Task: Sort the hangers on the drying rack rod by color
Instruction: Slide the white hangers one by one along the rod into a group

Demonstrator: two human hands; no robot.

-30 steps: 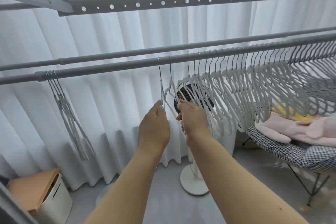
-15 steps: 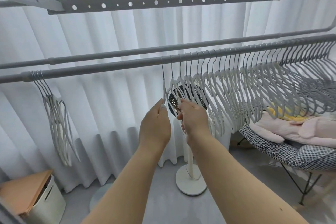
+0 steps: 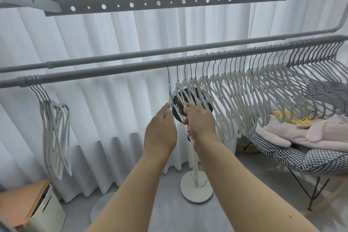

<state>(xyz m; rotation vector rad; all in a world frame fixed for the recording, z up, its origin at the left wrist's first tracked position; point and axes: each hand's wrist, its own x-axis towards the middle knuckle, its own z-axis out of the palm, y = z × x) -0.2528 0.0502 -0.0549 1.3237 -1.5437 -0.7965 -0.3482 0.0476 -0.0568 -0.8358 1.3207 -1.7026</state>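
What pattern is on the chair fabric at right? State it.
Black-and-white houndstooth on the chair fabric, clearest in the head view.

Two rods (image 3: 116, 70), two hands (image 3: 160, 133), one fan (image 3: 195, 100), and four hangers (image 3: 54, 137) bunched at left.

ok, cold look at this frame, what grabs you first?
The long row of white hangers packed along the rod, turning grey at the far right. Then both hands at center: the left hand pinches the endmost hanger, the right hand is on the next. A small bunch hangs alone at far left.
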